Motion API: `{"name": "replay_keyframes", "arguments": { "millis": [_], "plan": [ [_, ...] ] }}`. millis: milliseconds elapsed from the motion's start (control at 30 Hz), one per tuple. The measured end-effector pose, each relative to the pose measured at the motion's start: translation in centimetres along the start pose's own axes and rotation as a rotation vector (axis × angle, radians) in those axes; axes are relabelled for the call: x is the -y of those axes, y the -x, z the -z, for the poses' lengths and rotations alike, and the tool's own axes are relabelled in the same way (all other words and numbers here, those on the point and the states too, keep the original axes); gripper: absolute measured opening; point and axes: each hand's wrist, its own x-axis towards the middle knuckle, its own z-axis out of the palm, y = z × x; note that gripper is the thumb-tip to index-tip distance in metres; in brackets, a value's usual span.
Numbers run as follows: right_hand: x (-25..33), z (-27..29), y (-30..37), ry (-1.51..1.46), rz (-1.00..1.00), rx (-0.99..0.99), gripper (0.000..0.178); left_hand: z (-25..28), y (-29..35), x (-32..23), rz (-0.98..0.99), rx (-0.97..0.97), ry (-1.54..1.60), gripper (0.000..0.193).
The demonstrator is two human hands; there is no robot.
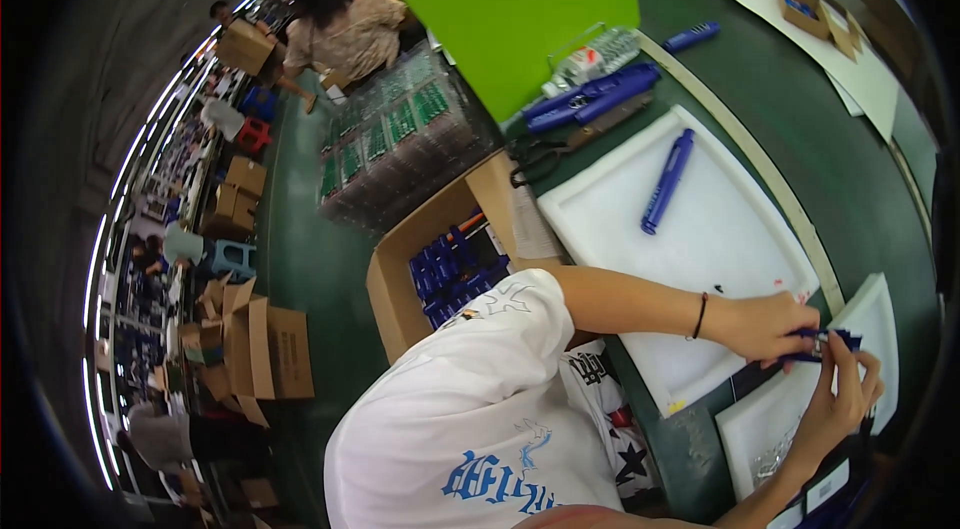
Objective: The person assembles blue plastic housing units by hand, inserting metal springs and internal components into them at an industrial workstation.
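Blue part (822, 341) sits pinched between left hand (768, 325) and right hand (842, 399) over the white trays (745, 249); one pen (667, 180) lies finished there, while a box (400, 279) of pens waits.

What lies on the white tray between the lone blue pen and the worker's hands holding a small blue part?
In the head view, only bare white tray separates the blue pen from the left hand and right hand gripping the small blue part.

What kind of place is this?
Probably a factory packing room. Cardboard boxes pile up on the floor, one box holds many blue pens, and both hands work on a blue pen at a green table.
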Motion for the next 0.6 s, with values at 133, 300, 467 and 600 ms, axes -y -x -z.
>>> {"name": "replay_keyframes", "arguments": {
  "millis": [133,300,467,600],
  "plan": [
    [-1.1,-1.0,1.2,-0.214,-0.189,0.007,0.03,-0.6,0.0,0.0,-0.103,-0.046,0.017,0.012],
    [-1.5,-3.1,0.1,-0.149,-0.2,-0.197,0.038,-1.0,-0.3,0.5,-0.122,-0.108,0.035,0.008],
    [-3.4,-6.1,2.4,-0.947,-0.792,0.171,0.048,-2.2,-0.1,1.2,-0.114,-0.139,0.105,0.008],
    [1.1,-6.5,2.1,-1.183,-0.921,0.045,0.051,-2.6,0.2,0.9,-0.115,-0.181,0.121,0.017]
  ]
}}
